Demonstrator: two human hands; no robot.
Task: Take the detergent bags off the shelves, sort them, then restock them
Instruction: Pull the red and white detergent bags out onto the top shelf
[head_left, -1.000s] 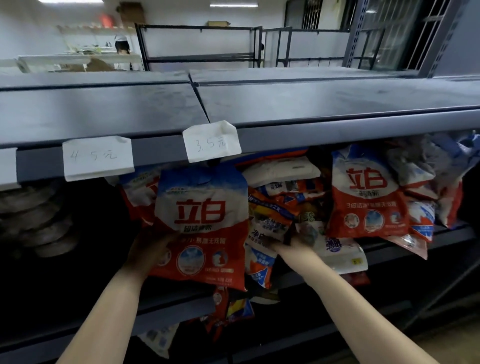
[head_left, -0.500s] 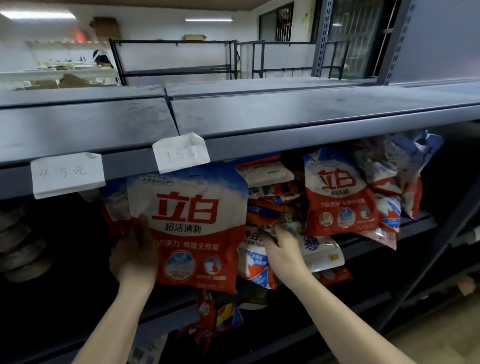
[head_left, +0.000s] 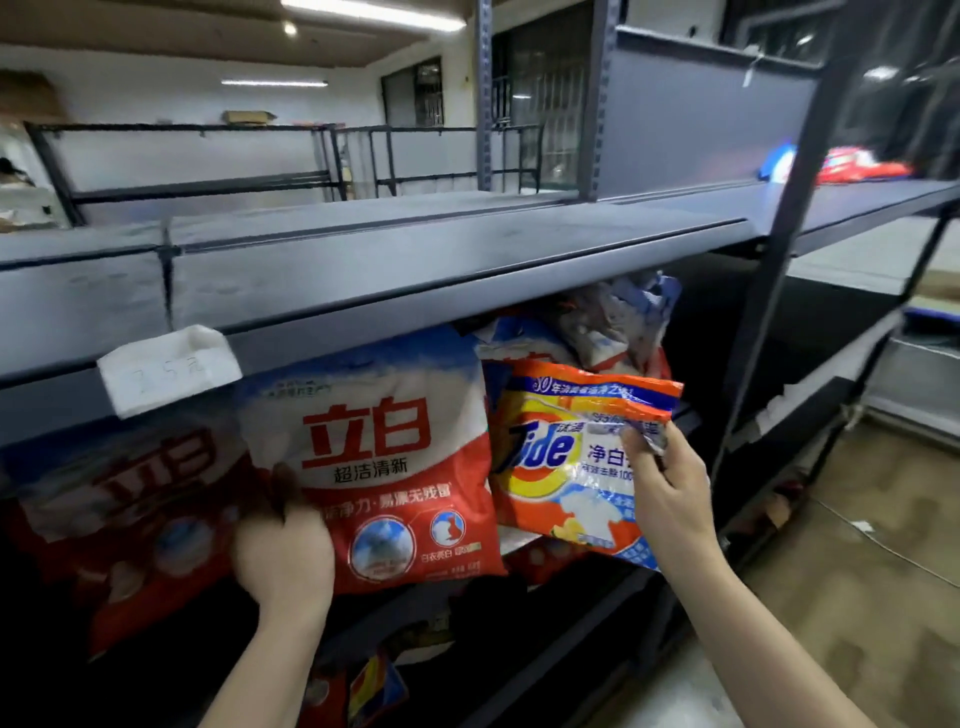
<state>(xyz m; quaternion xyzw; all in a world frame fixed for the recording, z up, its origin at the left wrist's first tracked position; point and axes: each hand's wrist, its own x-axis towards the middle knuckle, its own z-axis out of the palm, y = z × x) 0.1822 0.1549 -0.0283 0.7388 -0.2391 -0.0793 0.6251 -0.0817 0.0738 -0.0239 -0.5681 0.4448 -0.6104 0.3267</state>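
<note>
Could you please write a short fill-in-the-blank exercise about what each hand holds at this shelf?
1. The left hand grips the red and white ____.
2. The right hand pinches the orange bag with the brand name ____.
3. The paper tag is stuck on the shelf edge, ____ the red bag.

Missing words: bag; Tide; above

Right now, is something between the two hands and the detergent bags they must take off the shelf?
Nothing visible is. The left hand already grips the red and white bag at its lower left edge, and the right hand pinches the orange Tide bag at its right side. Both bags are at the shelf's front.
</note>
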